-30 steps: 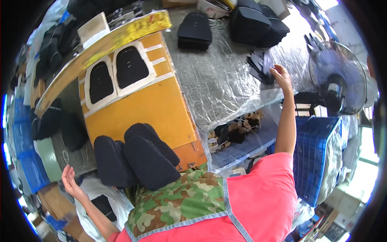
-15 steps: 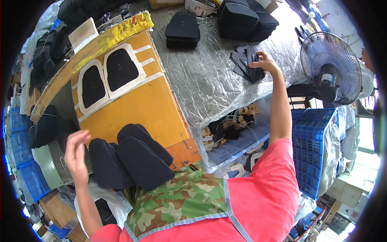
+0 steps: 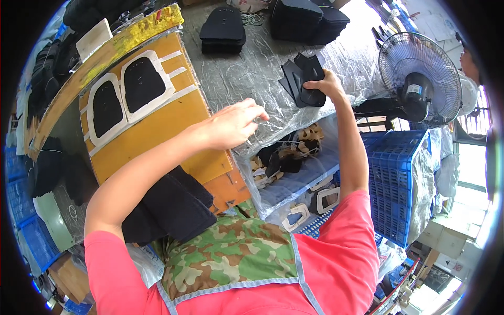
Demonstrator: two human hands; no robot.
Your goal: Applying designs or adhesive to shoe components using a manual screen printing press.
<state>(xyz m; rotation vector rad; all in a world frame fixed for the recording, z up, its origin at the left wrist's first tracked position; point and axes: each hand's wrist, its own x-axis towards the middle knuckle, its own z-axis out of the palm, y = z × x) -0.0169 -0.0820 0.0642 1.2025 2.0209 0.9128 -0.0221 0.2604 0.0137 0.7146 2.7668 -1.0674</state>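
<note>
Grips fanned black pieces (image 3: 304,73) at table (image 3: 257,79) in right hand (image 3: 329,85); extends left hand (image 3: 233,125) nearby with loosely bent, empty fingers (image 3: 255,112).

1 head-worn fisheye view, facing down, close above the camouflage apron (image 3: 231,257), bench (image 3: 252,71) beyond

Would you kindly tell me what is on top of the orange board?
Two white frames around black panels, plus white strips, show on the orange board. The left forearm covers part of its lower area, so whatever lies there cannot be seen.
</note>
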